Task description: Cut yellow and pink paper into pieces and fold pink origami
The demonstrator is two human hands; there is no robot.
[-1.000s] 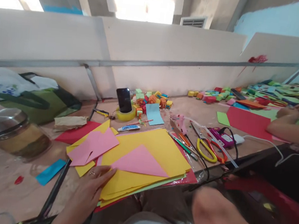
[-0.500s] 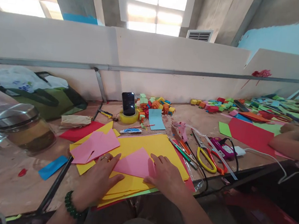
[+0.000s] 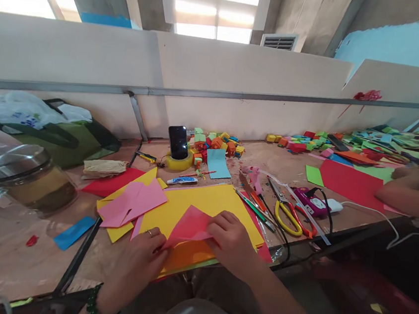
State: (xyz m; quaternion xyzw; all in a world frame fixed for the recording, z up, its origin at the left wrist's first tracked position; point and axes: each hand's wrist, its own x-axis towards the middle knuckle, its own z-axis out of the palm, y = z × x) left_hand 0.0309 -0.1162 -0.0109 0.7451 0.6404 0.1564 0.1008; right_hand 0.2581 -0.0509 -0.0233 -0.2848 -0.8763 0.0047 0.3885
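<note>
A folded piece of pink paper [image 3: 190, 225] is held between my two hands, tilted up off the stack of yellow paper [image 3: 175, 198] beneath it. My left hand [image 3: 149, 253] pinches its left corner, with thumb and fingers pressed together. On the other side, my right hand [image 3: 229, 236] grips the right end with curled fingers. Other pink paper [image 3: 133, 201], with a small slit in it, lies left of the hands on the yellow sheets. My fingers cover both ends of the held piece.
Scissors [image 3: 287, 217], a pink glue gun [image 3: 255, 179] and a purple power strip [image 3: 311, 202] lie to the right. A glass jar [image 3: 30, 183] stands at left. A phone [image 3: 178, 143] leans in a yellow tape roll [image 3: 179, 163]. A co-worker's arm [image 3: 402, 192] is at far right.
The pink paper has been lifted from lying flat to a tilted position. Both hands have gone from flat, spread fingers to closed grips on its ends.
</note>
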